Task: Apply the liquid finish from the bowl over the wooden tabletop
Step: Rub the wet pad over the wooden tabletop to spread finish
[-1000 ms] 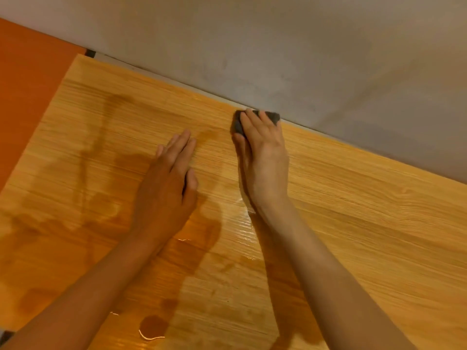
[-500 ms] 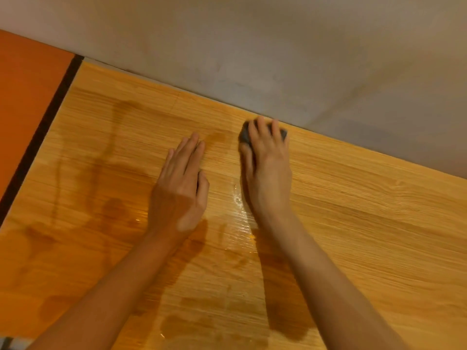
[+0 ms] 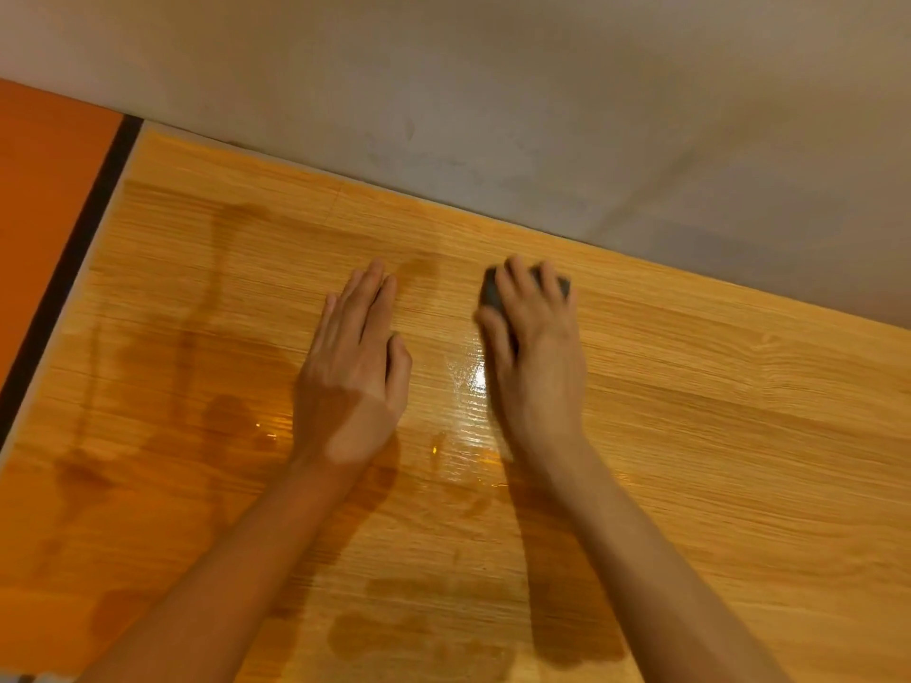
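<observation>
The wooden tabletop (image 3: 715,436) fills most of the view, light grain with darker wet streaks on its left and near parts. My right hand (image 3: 535,357) presses a dark grey sponge (image 3: 490,290) flat on the wood, a little short of the far edge; only the sponge's ends show past my fingers. A glossy wet patch (image 3: 471,386) lies just left of that hand. My left hand (image 3: 352,372) rests flat on the wood, fingers together, holding nothing. No bowl is in view.
A grey wall (image 3: 542,115) runs along the tabletop's far edge. An orange surface (image 3: 44,199) lies to the left, split from the table by a dark gap (image 3: 74,248).
My right hand has drawn the sponge back from the far edge toward me. The view has shifted, so more of the wall and left gap shows. My left hand stays flat.
</observation>
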The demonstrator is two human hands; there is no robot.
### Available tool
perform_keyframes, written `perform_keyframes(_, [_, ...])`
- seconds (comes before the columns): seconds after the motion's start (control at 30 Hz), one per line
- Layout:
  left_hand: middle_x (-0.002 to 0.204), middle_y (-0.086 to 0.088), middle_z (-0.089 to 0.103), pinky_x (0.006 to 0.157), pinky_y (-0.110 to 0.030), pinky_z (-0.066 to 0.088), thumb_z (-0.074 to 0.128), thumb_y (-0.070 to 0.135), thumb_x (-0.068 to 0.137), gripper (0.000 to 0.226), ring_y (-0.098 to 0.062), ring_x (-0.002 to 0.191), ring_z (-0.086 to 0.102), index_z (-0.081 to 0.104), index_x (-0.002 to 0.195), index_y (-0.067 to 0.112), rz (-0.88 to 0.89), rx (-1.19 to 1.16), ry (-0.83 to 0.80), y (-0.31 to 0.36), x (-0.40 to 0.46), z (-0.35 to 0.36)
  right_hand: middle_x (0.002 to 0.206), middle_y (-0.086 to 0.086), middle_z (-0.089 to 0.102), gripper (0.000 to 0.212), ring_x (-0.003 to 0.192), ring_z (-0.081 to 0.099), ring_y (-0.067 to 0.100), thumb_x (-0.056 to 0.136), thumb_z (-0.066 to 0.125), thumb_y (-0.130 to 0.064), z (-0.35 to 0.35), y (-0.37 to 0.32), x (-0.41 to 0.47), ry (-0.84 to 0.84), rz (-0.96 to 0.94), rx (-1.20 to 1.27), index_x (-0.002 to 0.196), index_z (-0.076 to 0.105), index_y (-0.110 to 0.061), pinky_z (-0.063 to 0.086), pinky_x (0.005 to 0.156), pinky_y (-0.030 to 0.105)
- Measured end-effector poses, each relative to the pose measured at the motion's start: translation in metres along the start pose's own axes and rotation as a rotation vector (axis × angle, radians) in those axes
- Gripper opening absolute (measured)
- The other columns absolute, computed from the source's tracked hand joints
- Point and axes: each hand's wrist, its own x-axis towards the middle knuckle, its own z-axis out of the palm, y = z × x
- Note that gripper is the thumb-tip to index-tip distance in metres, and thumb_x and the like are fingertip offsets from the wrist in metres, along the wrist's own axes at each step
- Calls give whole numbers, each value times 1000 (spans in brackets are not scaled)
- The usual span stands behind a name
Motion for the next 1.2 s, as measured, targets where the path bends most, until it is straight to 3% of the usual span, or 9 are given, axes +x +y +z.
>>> perform_keyframes(0.2, [161, -12, 33, 126, -38, 16, 42, 15, 103, 50, -24, 151, 27, 39, 151, 3, -6, 0, -2, 2, 3, -1, 150, -1, 42, 40, 145, 26, 20, 102, 41, -30, -10, 6, -60, -125, -194, -29, 139, 51, -16, 13, 121, 39])
perform_keyframes(0.37, [160, -11, 34, 127, -39, 15, 43, 16, 103, 50, -24, 151, 28, 39, 151, 3, -14, -33, 1, 1, 1, -1, 150, 4, 43, 39, 145, 25, 27, 103, 43, -27, -7, 31, 44, 28, 57, -33, 139, 50, -14, 18, 120, 47])
perform_keyframes(0.47, [161, -10, 33, 127, -37, 14, 45, 19, 103, 51, -23, 152, 26, 38, 151, 4, -17, -34, -9, 1, 0, -2, 152, 3, 39, 40, 147, 21, 23, 103, 44, -25, -5, 23, 2, 59, 94, -4, 142, 47, -14, 16, 121, 46])
perform_keyframes(0.6, [162, -10, 31, 127, -34, 11, 46, 20, 103, 53, -22, 152, 25, 36, 153, 5, -15, -34, -5, 1, 1, -2, 152, 0, 39, 42, 146, 21, 18, 102, 43, -26, -16, 12, -93, -29, -41, -44, 142, 45, -17, 15, 120, 45])
perform_keyframes(0.7, [161, -9, 32, 127, -35, 12, 47, 18, 103, 53, -22, 152, 26, 37, 152, 5, -11, -50, 7, 2, 2, -2, 151, -3, 41, 40, 146, 24, 20, 102, 45, -29, -25, 35, -62, -102, -120, -87, 140, 49, -20, 8, 122, 43])
perform_keyframes(0.87, [160, -11, 34, 126, -39, 16, 47, 17, 103, 50, -24, 151, 28, 39, 150, 2, 5, -35, 31, 0, 1, 0, 151, 2, 42, 40, 146, 22, 27, 103, 41, -30, -23, 61, 39, 54, 191, 25, 140, 50, -17, 12, 120, 51])
perform_keyframes(0.97, [159, -13, 36, 126, -41, 18, 48, 16, 103, 50, -25, 150, 30, 40, 150, 1, 18, -35, 42, 0, 0, 1, 150, 3, 42, 40, 146, 23, 25, 104, 39, -28, -22, 47, -12, 78, 146, 22, 140, 50, -13, 12, 121, 41])
perform_keyframes(1.1, [160, -12, 35, 127, -39, 17, 47, 16, 104, 50, -24, 151, 29, 39, 151, 1, 26, -12, 45, 0, 0, 1, 154, -4, 34, 43, 149, 14, 15, 105, 33, -31, -34, 24, -129, -66, 91, 26, 145, 42, -18, 10, 122, 45])
perform_keyframes(1.2, [159, -13, 37, 127, -35, 15, 47, 17, 104, 49, -25, 150, 31, 41, 149, 1, 26, 12, 66, 0, 0, 2, 154, -4, 35, 43, 149, 17, 18, 104, 33, -31, -36, 33, -112, -110, 4, 6, 144, 43, -19, 12, 121, 46])
